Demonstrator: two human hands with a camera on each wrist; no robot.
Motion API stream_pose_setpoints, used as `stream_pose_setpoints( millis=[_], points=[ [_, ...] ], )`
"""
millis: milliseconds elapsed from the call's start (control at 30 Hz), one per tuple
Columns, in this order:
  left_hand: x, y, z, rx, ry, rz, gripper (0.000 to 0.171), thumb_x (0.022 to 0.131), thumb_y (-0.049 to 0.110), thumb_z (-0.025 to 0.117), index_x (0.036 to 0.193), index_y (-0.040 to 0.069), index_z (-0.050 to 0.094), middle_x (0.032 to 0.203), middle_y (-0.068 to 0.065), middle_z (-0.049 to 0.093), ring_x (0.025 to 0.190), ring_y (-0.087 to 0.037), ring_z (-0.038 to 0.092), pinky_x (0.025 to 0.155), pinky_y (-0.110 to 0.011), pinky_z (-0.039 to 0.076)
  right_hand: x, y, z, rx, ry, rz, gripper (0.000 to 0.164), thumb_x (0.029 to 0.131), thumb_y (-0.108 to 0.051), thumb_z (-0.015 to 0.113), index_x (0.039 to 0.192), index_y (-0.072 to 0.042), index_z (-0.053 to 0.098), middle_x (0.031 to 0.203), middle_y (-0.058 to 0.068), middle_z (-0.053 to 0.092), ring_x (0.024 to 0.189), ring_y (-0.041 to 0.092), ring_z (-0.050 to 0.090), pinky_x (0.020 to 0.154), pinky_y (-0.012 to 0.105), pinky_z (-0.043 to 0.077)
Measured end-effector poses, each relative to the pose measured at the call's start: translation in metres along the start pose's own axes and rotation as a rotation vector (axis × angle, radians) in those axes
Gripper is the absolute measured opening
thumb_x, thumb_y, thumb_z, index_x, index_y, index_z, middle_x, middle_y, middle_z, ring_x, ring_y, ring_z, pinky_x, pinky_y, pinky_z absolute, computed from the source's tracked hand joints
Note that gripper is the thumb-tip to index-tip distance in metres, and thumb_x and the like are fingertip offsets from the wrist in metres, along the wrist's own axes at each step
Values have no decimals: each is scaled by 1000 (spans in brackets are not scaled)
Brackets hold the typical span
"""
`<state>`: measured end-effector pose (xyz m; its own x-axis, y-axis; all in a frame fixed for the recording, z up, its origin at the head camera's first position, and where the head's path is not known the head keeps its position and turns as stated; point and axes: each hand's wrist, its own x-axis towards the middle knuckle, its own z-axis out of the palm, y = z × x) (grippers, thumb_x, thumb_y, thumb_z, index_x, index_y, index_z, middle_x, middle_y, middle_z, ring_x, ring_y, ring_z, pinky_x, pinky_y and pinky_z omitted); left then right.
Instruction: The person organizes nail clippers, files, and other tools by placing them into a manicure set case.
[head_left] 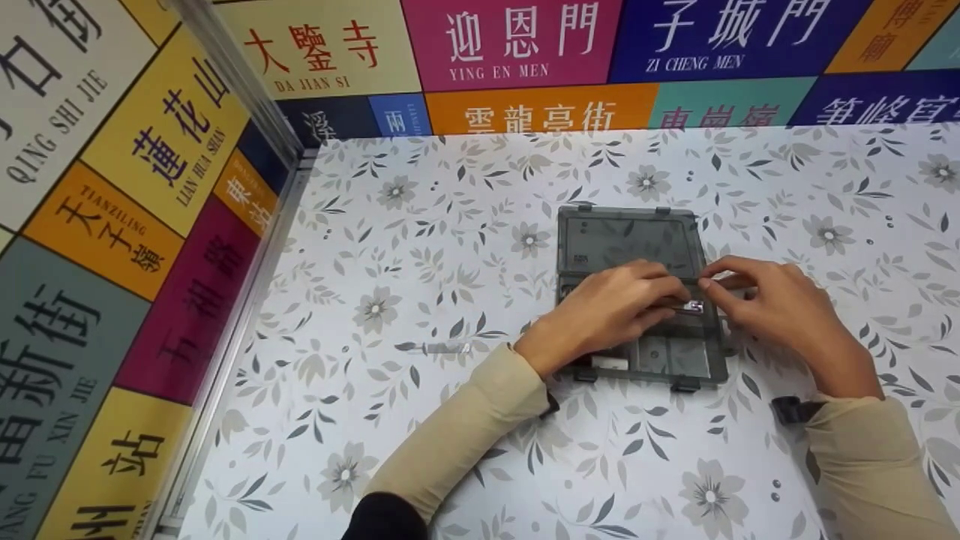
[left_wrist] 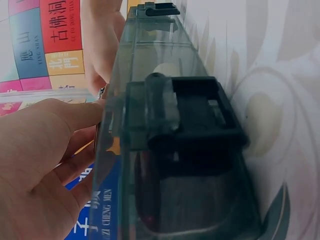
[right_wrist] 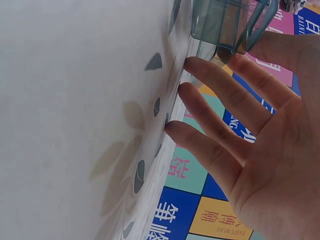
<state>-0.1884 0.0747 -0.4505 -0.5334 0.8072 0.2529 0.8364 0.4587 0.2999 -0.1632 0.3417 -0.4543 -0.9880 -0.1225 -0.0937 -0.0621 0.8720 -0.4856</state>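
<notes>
A smoky see-through plastic storage box (head_left: 671, 367) lies with its lid (head_left: 634, 240) folded back, showing divided compartments. Over its middle compartments, my left hand (head_left: 611, 304) holds a small shiny metal thing that looks like a nail clipper (head_left: 696, 307), its bright end poking out past the fingers. The left wrist view shows that hand (left_wrist: 45, 150) behind the box's clear wall, which partly hides the fingertips. My right hand (head_left: 787, 315) grips the box's right edge between thumb and index finger. In the right wrist view, this hand's (right_wrist: 270, 135) other fingers spread loosely beside the box.
A slim, partly clear item (head_left: 442, 348) lies on the flower-patterned tabletop (head_left: 420, 247) left of the box. Something whitish (head_left: 609, 363) sits in a front compartment. Panels with coloured lettering stand along the table's back (head_left: 517, 45) and left side (head_left: 142, 270).
</notes>
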Motion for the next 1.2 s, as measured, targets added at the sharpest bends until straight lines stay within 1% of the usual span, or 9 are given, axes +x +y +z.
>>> stream_pose_setpoints(
  millis=[67,133,400,600,833,900,1033,1200],
  points=[
    [1,1,1,-6,-6,-1,25,110,33,65,133,25,73,131,8,69,124,-8,66,105,-20,55,0,0,0,-1,4,-1,44,104,-64,59,128,-31,75,124,13,81,108,46,78,75,54,56],
    [2,2,2,-7,-13,-4,25,110,33,65,133,25,73,131,7,69,124,-9,66,106,-19,54,0,0,0,-1,5,-1,43,104,-64,59,128,-31,75,124,13,81,109,47,77,74,54,55],
    [4,4,6,-8,-12,-14,25,110,33,64,133,25,73,131,7,69,124,-9,66,107,-19,53,1,0,0,1,2,-8,43,105,-62,59,129,-30,75,124,13,81,109,47,78,72,45,53],
    [6,5,11,-19,-17,-16,26,110,33,65,133,25,73,133,7,69,125,-9,65,108,-18,52,0,1,0,6,7,-5,44,105,-63,59,129,-29,75,124,12,81,109,47,78,74,51,55],
    [8,6,13,-10,-13,-15,26,110,33,65,134,25,72,133,7,70,124,-9,65,106,-17,53,1,1,1,4,-1,-2,45,105,-63,60,130,-29,74,126,13,80,110,47,77,80,62,56],
    [8,6,14,-9,-8,-19,25,110,32,65,133,25,73,132,8,69,123,-8,65,105,-18,54,1,1,1,2,2,-5,44,105,-62,60,130,-29,75,125,13,80,110,47,77,79,62,56],
    [8,6,16,-12,-1,-29,23,110,33,65,130,26,73,131,9,69,123,-8,65,104,-19,55,1,2,2,-3,15,-14,42,105,-59,61,130,-29,75,123,13,81,107,46,78,75,58,55],
    [8,7,18,-24,-2,-36,24,110,34,65,131,25,72,133,8,68,125,-9,65,104,-20,55,1,3,3,-6,16,-13,41,105,-59,62,130,-29,75,123,13,81,104,44,79,77,60,55]
  ],
)
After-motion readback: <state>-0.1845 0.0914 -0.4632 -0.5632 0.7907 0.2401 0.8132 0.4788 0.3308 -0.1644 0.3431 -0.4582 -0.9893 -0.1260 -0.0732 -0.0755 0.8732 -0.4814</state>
